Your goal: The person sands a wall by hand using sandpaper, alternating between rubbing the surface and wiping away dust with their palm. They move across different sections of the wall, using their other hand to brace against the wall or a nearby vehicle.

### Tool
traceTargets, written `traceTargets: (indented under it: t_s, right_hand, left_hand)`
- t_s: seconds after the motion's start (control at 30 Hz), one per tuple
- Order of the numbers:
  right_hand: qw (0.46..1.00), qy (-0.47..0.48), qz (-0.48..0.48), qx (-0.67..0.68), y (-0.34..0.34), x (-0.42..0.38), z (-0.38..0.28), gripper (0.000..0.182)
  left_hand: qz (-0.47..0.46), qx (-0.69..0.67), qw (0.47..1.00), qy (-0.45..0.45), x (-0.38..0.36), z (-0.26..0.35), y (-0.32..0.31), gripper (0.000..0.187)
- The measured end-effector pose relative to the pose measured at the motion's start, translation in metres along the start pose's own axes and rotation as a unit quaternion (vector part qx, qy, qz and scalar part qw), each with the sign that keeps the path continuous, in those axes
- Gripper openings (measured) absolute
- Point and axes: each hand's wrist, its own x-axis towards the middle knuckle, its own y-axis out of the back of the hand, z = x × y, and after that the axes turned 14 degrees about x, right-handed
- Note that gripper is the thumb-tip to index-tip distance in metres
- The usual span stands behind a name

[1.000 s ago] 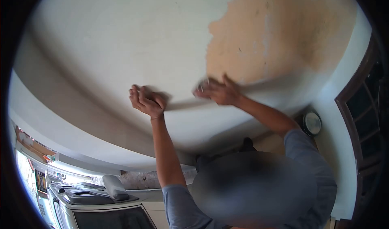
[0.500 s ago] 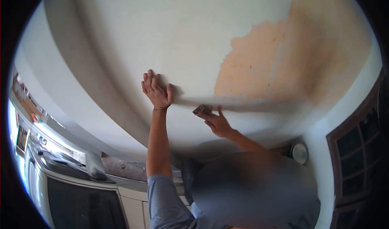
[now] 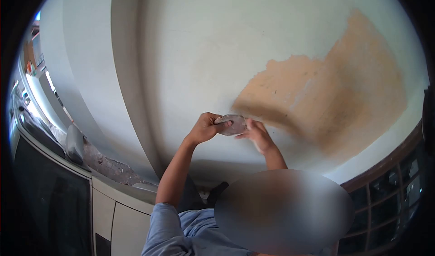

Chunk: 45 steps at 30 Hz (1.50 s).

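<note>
A flat grey-brown piece of what looks like sandpaper (image 3: pixel 234 126) is held up in front of the wall. My left hand (image 3: pixel 205 128) grips its left side, with the thumb lying across its face. At the right edge of the piece is my right hand (image 3: pixel 260 136), its thumb and fingers around that edge and somewhat blurred. Behind both hands stands a pale painted wall (image 3: pixel 195 70) with a large bare orange-tan patch (image 3: pixel 312 90), ragged along its upper edge.
A pillar (image 3: pixel 93 52) juts out on the left. Below it are a vehicle's dark window (image 3: pixel 52 201) and pale body panel (image 3: pixel 129 220). A dark-framed, gridded window (image 3: pixel 385 197) is at lower right. A blurred oval covers the lower middle.
My left hand has left the wall and now grips the sandpaper, which was in my right hand alone. Both hands have come together. The view has turned.
</note>
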Motion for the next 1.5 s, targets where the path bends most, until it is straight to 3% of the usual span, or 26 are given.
traceTargets:
  t_s: [0.03, 0.07, 0.1, 0.13, 0.17, 0.2, 0.23, 0.27, 0.3, 0.37, 0.43, 0.57, 0.67, 0.7, 0.73, 0.77, 0.83, 0.87, 0.9, 0.97, 1.0, 1.07, 1.17, 1.23, 1.37, 1.5]
  right_hand:
    - [0.981, 0.116, 0.061, -0.145, 0.019, 0.002, -0.010, 0.058]
    - [0.924, 0.232, 0.119, -0.279, 0.041, 0.002, -0.025, 0.060]
    - [0.926, 0.230, 0.113, -0.279, 0.060, 0.002, -0.049, 0.060]
    - [0.776, 0.381, 0.234, -0.445, 0.078, 0.003, -0.083, 0.056]
    - [0.558, 0.500, 0.334, -0.572, 0.088, 0.007, -0.114, 0.054]
    - [0.485, 0.529, 0.365, -0.593, 0.085, 0.010, -0.140, 0.053]
    - [0.466, 0.511, 0.376, -0.617, 0.099, 0.024, -0.158, 0.055]
    - [0.445, 0.494, 0.387, -0.639, 0.111, 0.035, -0.168, 0.057]
    - [0.452, 0.495, 0.383, -0.636, 0.115, 0.042, -0.168, 0.057]
    - [0.350, 0.519, 0.416, -0.659, 0.122, 0.058, -0.164, 0.063]
    - [0.362, 0.531, 0.410, -0.648, 0.130, 0.060, -0.162, 0.065]
    - [0.377, 0.540, 0.419, -0.625, 0.123, 0.056, -0.164, 0.062]
    - [0.357, 0.557, 0.408, -0.629, 0.124, 0.060, -0.168, 0.060]
    - [0.332, 0.580, 0.394, -0.631, 0.125, 0.061, -0.170, 0.059]
    - [0.306, 0.597, 0.381, -0.636, 0.129, 0.059, -0.171, 0.059]
    - [0.318, 0.580, 0.389, -0.641, 0.132, 0.058, -0.170, 0.059]
    - [0.272, 0.611, 0.383, -0.637, 0.133, 0.064, -0.172, 0.055]
    - [0.282, 0.596, 0.394, -0.640, 0.135, 0.065, -0.174, 0.055]
    - [0.264, 0.602, 0.389, -0.646, 0.136, 0.065, -0.175, 0.054]
    - [0.249, 0.593, 0.401, -0.653, 0.137, 0.063, -0.172, 0.052]
    - [0.263, 0.583, 0.398, -0.657, 0.136, 0.062, -0.173, 0.048]
    - [0.269, 0.563, 0.407, -0.667, 0.140, 0.063, -0.170, 0.045]
    - [0.264, 0.555, 0.427, -0.664, 0.144, 0.065, -0.166, 0.056]
    - [0.302, 0.538, 0.427, -0.662, 0.135, 0.061, -0.164, 0.057]
    - [0.303, 0.550, 0.416, -0.657, 0.138, 0.061, -0.163, 0.056]
    - [0.295, 0.549, 0.415, -0.662, 0.135, 0.059, -0.163, 0.056]
  left_hand:
    - [0.065, 0.071, 0.994, -0.047, 0.001, 0.005, 0.008, 0.017]
    - [0.179, 0.112, 0.975, -0.061, 0.001, 0.020, 0.018, 0.005]
    - [0.293, 0.183, 0.934, -0.088, 0.006, 0.024, 0.034, 0.007]
    - [0.418, 0.278, 0.856, -0.125, 0.012, 0.035, 0.050, 0.014]
    - [0.497, 0.332, 0.791, -0.134, 0.020, 0.042, 0.068, 0.031]
    - [0.561, 0.369, 0.725, -0.152, 0.029, 0.046, 0.084, 0.043]
    - [0.621, 0.414, 0.628, -0.221, 0.044, 0.047, 0.097, 0.043]
    - [0.603, 0.438, 0.628, -0.223, 0.055, 0.044, 0.105, 0.042]
    - [0.542, 0.471, 0.672, -0.181, 0.066, 0.031, 0.109, 0.044]
    - [0.549, 0.507, 0.632, -0.206, 0.088, 0.005, 0.093, 0.057]
    - [0.537, 0.492, 0.659, -0.189, 0.096, -0.019, 0.058, 0.062]
    - [0.416, 0.523, 0.703, -0.244, 0.089, -0.101, -0.040, 0.057]
    - [0.384, 0.523, 0.727, -0.227, 0.073, -0.105, -0.001, 0.055]
    - [0.464, 0.537, 0.680, -0.186, 0.073, -0.104, 0.032, 0.058]
    - [0.543, 0.494, 0.665, -0.138, 0.071, -0.097, 0.072, 0.058]
    - [0.593, 0.440, 0.671, -0.069, 0.066, -0.088, 0.113, 0.056]
    - [0.553, 0.486, 0.673, 0.069, 0.053, -0.069, 0.169, 0.052]
    - [0.543, 0.546, 0.637, 0.035, 0.055, -0.071, 0.173, 0.049]
    - [0.525, 0.559, 0.641, 0.033, 0.053, -0.071, 0.166, 0.049]
    - [0.516, 0.679, 0.514, -0.090, 0.050, -0.067, 0.136, 0.040]
    - [0.495, 0.656, 0.562, -0.091, 0.051, -0.078, 0.125, 0.043]
    - [0.511, 0.616, 0.589, -0.116, 0.054, -0.086, 0.107, 0.044]
    - [0.542, 0.556, 0.619, -0.117, 0.056, -0.079, 0.092, 0.043]
    - [0.583, 0.411, 0.689, -0.126, 0.053, -0.082, 0.094, 0.040]
    - [0.589, 0.297, 0.731, -0.176, 0.048, -0.099, 0.100, 0.024]
    - [0.602, 0.421, 0.676, -0.057, 0.045, -0.097, 0.102, 0.026]
